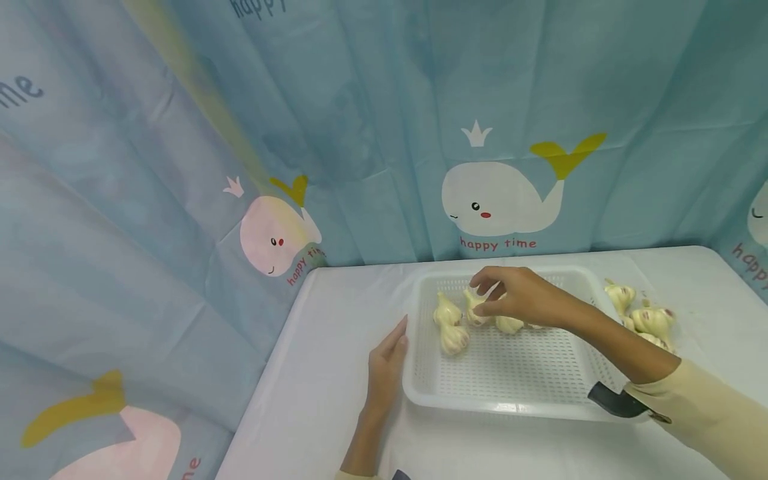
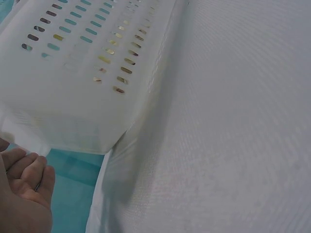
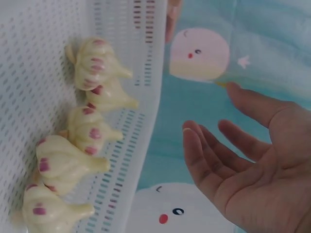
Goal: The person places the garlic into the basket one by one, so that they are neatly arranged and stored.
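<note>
A white perforated plastic basket stands on the table with several garlic bulbs along its far and left side. Over these bulbs hovers my right hand, thumb and fingers parted. In the right wrist view that hand holds nothing, and pale bulbs with purple patches lie in a row apart from it. My left hand rests beside the basket's left edge, fingers extended along the rim. The left wrist view shows its loosely bent fingers near the basket's corner; contact there is hard to tell.
More garlic bulbs lie in a pile on the table to the right of the basket. A white cloth covers the table. Behind it hangs a blue curtain printed with whales.
</note>
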